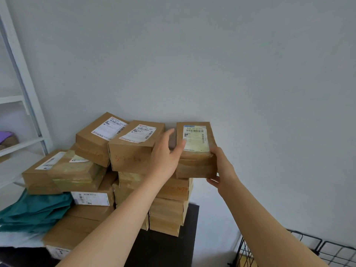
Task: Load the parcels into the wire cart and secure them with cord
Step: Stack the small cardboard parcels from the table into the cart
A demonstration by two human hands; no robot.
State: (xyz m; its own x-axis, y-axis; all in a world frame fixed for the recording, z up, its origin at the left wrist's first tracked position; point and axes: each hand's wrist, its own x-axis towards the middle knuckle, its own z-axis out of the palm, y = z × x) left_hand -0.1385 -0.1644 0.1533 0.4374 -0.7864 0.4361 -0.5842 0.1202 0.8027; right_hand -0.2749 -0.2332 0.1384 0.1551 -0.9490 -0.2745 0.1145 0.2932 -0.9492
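A small brown cardboard parcel (196,162) with a white shipping label sits at the top right of a tall stack of similar parcels (133,157). My left hand (165,153) touches its left side with straight fingers, the fingertips over the label's edge. My right hand (221,170) grips its lower right corner, thumb on top and fingers underneath. The black wire cart (308,253) shows at the bottom right, only its top rim in view. No cord is visible.
The parcel stack stands on a black table (165,247) against a pale wall. More parcels (63,170) lie to the left beside a folded green cloth (34,211). A white shelf unit (21,116) stands at the far left.
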